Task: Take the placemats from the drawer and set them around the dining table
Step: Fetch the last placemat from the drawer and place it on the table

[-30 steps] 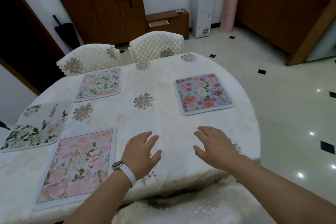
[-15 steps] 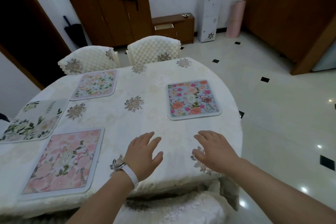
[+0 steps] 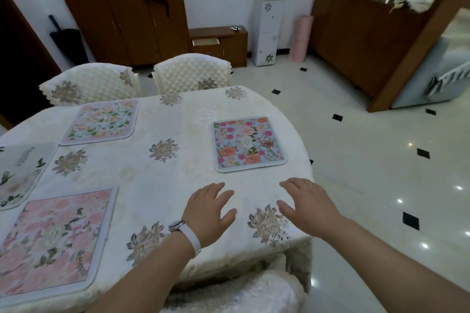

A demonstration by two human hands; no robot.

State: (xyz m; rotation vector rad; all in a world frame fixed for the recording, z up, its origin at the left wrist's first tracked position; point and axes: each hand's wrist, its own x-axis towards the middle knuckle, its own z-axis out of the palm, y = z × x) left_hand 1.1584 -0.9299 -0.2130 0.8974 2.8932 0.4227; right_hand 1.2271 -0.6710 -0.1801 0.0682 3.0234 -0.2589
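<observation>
Both empty: left hand (image 3: 207, 213) and right hand (image 3: 309, 204) at cream cloth-covered dining table (image 3: 142, 175)
Spread open, palms down; blue floral square placemat (image 3: 248, 143) lies just beyond them.

Dining table (image 3: 297, 134), cream tablecloth (image 3: 142, 180); on it pink placemat (image 3: 56, 241) near-left, leaf placemat (image 3: 23, 173) left, pastel placemat (image 3: 101, 122) far, blue placemat (image 3: 249, 143) right.

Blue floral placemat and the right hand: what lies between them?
Nothing but bare cream tablecloth; the head view shows the blue floral placemat and the right hand apart, with no object in that stretch.
</observation>
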